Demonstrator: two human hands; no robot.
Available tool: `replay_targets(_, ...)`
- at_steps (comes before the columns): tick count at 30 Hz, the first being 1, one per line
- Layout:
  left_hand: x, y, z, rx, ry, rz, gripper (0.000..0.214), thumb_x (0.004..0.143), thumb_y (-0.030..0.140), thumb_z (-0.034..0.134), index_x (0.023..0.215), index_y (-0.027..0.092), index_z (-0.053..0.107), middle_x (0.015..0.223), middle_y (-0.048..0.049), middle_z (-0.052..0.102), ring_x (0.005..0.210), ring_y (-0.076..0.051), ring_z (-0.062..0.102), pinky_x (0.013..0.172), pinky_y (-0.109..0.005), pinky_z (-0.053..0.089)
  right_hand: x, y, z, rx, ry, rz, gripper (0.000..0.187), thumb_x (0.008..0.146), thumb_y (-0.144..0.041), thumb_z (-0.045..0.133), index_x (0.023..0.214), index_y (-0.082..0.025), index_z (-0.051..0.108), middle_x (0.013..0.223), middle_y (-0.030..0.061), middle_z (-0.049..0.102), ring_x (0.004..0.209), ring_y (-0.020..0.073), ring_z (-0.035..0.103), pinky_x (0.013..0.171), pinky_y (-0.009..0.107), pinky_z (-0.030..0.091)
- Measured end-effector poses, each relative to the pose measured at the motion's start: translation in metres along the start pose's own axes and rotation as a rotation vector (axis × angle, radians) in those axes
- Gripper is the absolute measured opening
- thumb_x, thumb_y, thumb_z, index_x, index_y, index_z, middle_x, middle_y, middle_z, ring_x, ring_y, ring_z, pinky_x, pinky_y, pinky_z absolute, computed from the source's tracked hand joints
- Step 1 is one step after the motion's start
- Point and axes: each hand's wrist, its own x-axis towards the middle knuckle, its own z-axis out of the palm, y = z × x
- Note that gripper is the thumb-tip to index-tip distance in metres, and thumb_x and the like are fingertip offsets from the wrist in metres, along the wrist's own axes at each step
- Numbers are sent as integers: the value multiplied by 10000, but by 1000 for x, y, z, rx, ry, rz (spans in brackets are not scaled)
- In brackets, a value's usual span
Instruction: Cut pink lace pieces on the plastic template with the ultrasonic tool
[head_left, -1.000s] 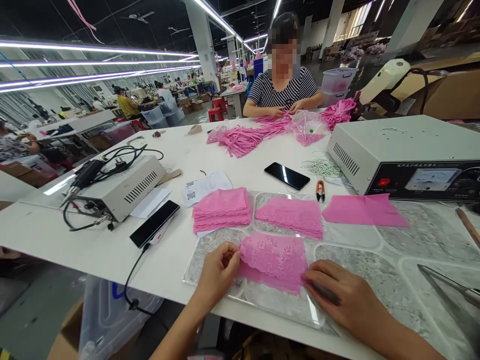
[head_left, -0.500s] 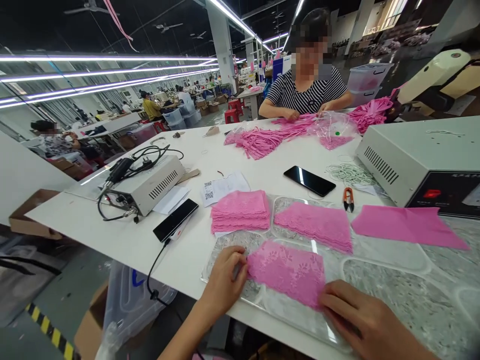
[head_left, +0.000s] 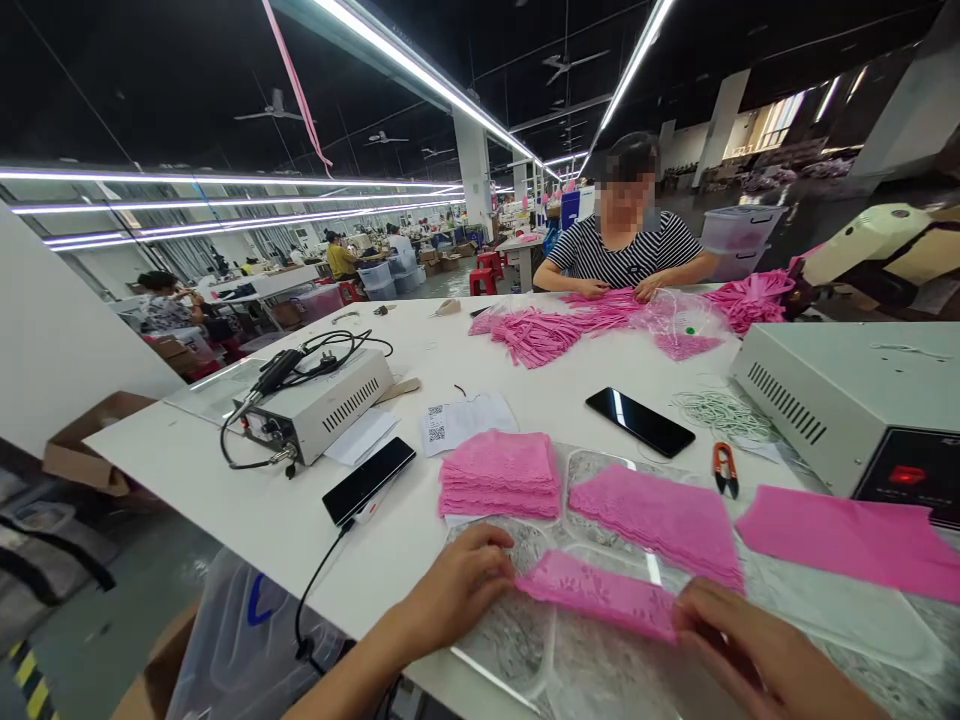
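A pink lace fabric piece [head_left: 600,590] with a leaf pattern is stretched between my two hands, its face tilted so that it looks narrow. My left hand [head_left: 466,578] pinches its left end, and my right hand [head_left: 731,625] grips the right end between thumb and fingers. Just beyond it lie a thick stack of pink lace pieces [head_left: 499,475] on the left and a thinner pile of lace pieces [head_left: 656,515] in the middle. A plain pink fabric piece [head_left: 847,535] lies flat to the right. Beneath them is a clear-covered, marble-patterned mat [head_left: 510,645].
Two black phones [head_left: 369,482] [head_left: 640,421], orange-handled thread snips [head_left: 724,469] and pale green elastic loops [head_left: 720,415] lie on the white table [head_left: 262,520]. Control boxes [head_left: 337,400] [head_left: 847,390] stand at both sides. Opposite, a person [head_left: 626,240] handles pink strips [head_left: 544,335].
Both hands have raised the lace piece off the mat and tilted it, so less of its face shows. The camera view has tipped upward.
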Motion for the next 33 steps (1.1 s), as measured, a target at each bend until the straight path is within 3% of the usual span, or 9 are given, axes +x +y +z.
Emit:
replay_targets(3, 39, -12, -27, -8, 44, -15, 121, 863, 176, 593, 764, 179, 663, 995, -49, 662, 913, -151, 648, 791, -226, 529, 46, -7, -27, -45, 48, 84, 310, 938, -369, 395, 679, -229, 491, 585, -13, 519, 483, 137, 486, 423, 235, 397)
replay_targets(7, 88, -39, -72, 42, 182, -52, 124, 865, 225, 582, 789, 191, 674, 1048, -42, 643, 912, -161, 634, 809, -268, 514, 123, -12, -55, -64, 135, 23, 244, 907, -350, 419, 741, -214, 536, 688, 15, 567, 559, 148, 484, 520, 275, 410)
replay_targets(10, 99, -62, -95, 105, 289, -77, 169, 888, 305, 551, 841, 201, 676, 1152, -59, 605, 1026, -193, 601, 861, -307, 498, 169, -13, -54, -74, 189, -42, 169, 901, -298, 450, 804, -198, 546, 792, 34, 581, 629, 150, 495, 622, 308, 422)
replay_targets(12, 92, -76, -98, 146, 305, -77, 203, 889, 338, 542, 832, 199, 680, 1170, -71, 600, 1064, -208, 591, 890, -327, 491, 185, -13, -40, -77, 165, -88, 143, 910, -255, 467, 820, -186, 554, 846, 39, 583, 688, 149, 516, 678, 317, 433)
replay_targets(17, 56, -96, -81, 214, 201, -14, 277, 879, 422, 545, 773, 210, 690, 1058, -72, 651, 962, -218, 639, 795, -327, 535, 176, 1, 2, -67, -22, -81, 188, 930, -340, 562, 922, -157, 602, 879, 15, 609, 734, 139, 579, 705, 325, 501)
replay_targets(21, 55, -74, -63, 238, 188, 70, 250, 953, 328, 445, 967, 195, 656, 1064, -96, 614, 1003, -205, 593, 886, -363, 492, 135, 25, -5, -55, -19, 75, 153, 933, -305, 540, 934, -163, 598, 862, 14, 609, 706, 134, 571, 666, 301, 493)
replay_targets(25, 92, -24, -21, 252, -42, 203, 174, 932, 209, 499, 872, 202, 662, 974, -48, 629, 934, -168, 590, 862, -306, 477, 89, 44, -24, -76, -40, 219, 56, 827, -224, 557, 785, -193, 578, 738, 5, 592, 636, 148, 535, 583, 277, 433)
replay_targets(29, 142, 10, 30, 313, -307, 241, 112, 890, 183, 589, 799, 158, 649, 885, -42, 637, 870, -166, 604, 816, -307, 499, 66, 55, -22, -100, -68, 286, 69, 783, -272, 567, 776, -203, 572, 783, 25, 599, 653, 170, 533, 572, 288, 397)
replay_targets(33, 172, 14, 51, 362, -480, 178, 229, 941, 306, 561, 1093, 138, 593, 1073, -70, 616, 917, -176, 621, 802, -366, 537, 62, 62, -18, -61, -84, 298, 150, 824, -305, 496, 756, -208, 587, 773, 27, 600, 655, 172, 535, 572, 287, 385)
